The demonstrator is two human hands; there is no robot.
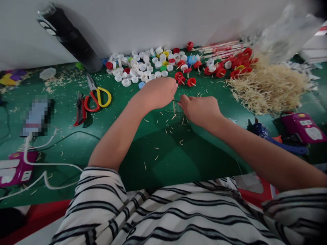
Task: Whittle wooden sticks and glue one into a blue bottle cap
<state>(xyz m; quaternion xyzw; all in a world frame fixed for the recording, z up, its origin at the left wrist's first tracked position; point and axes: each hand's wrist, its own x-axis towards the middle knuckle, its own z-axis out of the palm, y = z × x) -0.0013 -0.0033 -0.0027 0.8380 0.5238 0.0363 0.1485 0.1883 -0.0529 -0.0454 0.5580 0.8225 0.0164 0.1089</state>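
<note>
The smooth green work surface (163, 160) meets a plain pale wall (153, 23); the left hand (163, 92) conceals its own fingertips, so their grip cannot be told, while the fingers of the right hand (200, 109) are closed on a slim dark tool (176, 100), mostly covered and not identifiable. Between the hands, a thin pale strip (174, 107) points downward, its upper end obscured. Round plastic caps (149, 67) lie beyond the hands, a fibrous shavings heap (270, 85) to the right, and scissors (104, 97) and a phone (37, 115) with pixelated screen to the left.
</note>
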